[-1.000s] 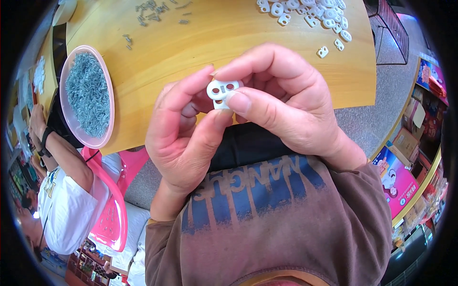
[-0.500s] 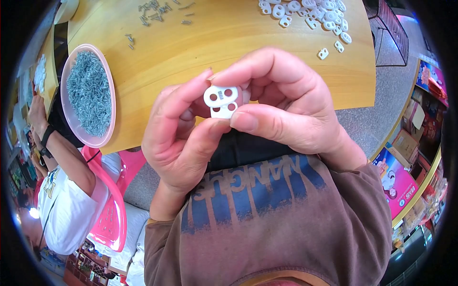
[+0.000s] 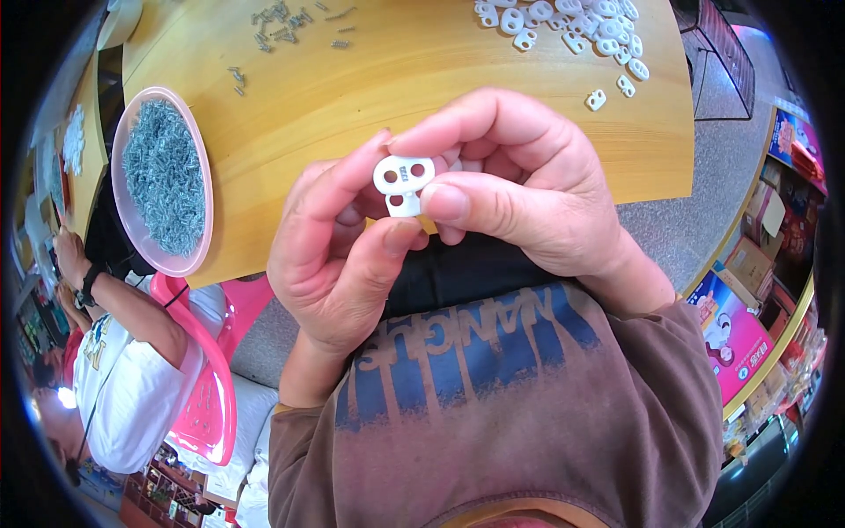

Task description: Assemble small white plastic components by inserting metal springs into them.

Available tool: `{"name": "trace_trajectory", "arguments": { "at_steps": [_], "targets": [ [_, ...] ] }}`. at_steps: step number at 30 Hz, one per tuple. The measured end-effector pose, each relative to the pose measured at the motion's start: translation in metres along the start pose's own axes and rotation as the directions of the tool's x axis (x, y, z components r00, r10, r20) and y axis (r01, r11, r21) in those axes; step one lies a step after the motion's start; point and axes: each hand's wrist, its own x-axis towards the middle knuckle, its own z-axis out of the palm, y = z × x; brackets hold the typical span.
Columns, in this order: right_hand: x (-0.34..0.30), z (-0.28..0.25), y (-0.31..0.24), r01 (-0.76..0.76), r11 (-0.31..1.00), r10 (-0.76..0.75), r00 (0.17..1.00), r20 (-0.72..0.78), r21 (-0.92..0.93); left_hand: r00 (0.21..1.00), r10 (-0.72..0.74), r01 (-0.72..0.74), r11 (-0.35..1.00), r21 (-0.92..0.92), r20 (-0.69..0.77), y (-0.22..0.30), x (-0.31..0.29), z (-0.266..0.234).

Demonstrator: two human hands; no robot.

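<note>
Between both hands, near the table's front edge, is a white plastic two-hole cord lock (image 3: 404,176), its oval body above and a smaller holed piece sticking out below. My left hand (image 3: 330,251) pinches it from the left, the index finger at the top and the thumb at the bottom. My right hand (image 3: 537,194) is closed on its right side, with the thumb over the lower piece's right part and the index finger at the top edge. Whether a spring sits inside the lock is hidden.
A pink oval bowl (image 3: 208,207) full of small metal springs (image 3: 163,176) stands at the left. Several loose springs (image 3: 280,19) lie on the wooden table (image 3: 326,88) at the back. White cord lock parts (image 3: 607,28) are heaped back right. A co-worker's arm (image 3: 132,308) is at far left.
My right thumb has slid up and left, covering more of the lower piece's right side. The cord lock has tilted slightly. Both hands keep their hold.
</note>
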Motion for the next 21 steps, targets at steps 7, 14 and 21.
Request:
{"name": "trace_trajectory", "arguments": {
  "at_steps": [7, 14, 21],
  "targets": [
    [0.000, 0.000, 0.004, 0.050, 0.991, -0.057, 0.997, 0.050, 0.127, 1.000, 0.000, 0.000, 1.000, 0.002, 0.012, -0.002, -0.002, -0.003],
    [0.001, -0.007, 0.007, 0.164, 0.985, -0.157, 0.977, 0.143, -0.044, 0.999, 0.028, -0.027, 1.000, 0.008, -0.023, -0.001, -0.002, 0.001],
    [0.002, -0.009, 0.010, 0.186, 0.970, -0.163, 0.975, 0.149, -0.155, 1.000, 0.009, -0.010, 1.000, -0.021, -0.015, -0.002, -0.004, -0.001]
  ]
}}
